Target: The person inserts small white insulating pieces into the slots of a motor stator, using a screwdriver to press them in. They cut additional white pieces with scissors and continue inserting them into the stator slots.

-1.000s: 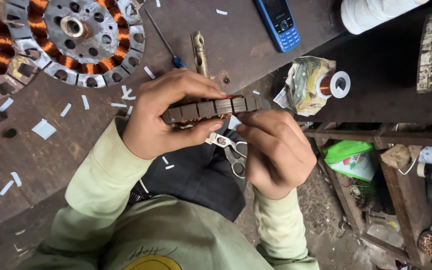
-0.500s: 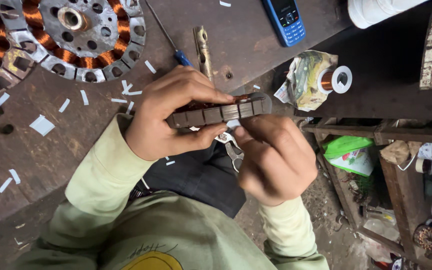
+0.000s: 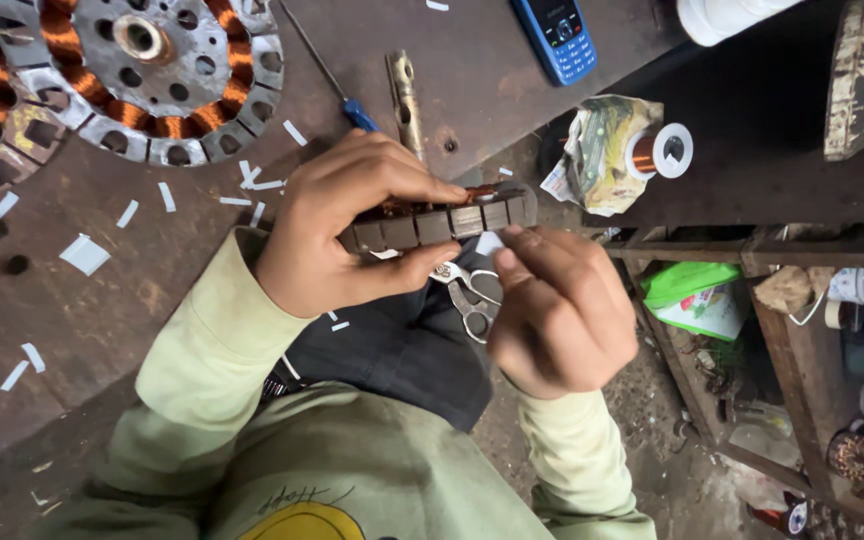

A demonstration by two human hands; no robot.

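A small motor stator (image 3: 442, 222), segmented and dark with copper winding visible at its top edge, is held above the lap, just off the desk (image 3: 102, 330) edge. The left hand (image 3: 352, 235) is clamped on it, fingers over the top and thumb beneath. Its long axis runs left to right, tilted slightly upward to the right. The right hand (image 3: 562, 310) lies just below its right end; a white paper slip (image 3: 489, 243) is pinched between its fingers, touching the stator's underside. Scissors (image 3: 467, 295) are seen between both hands. A larger wound stator (image 3: 142, 75) lies on the desk, well apart.
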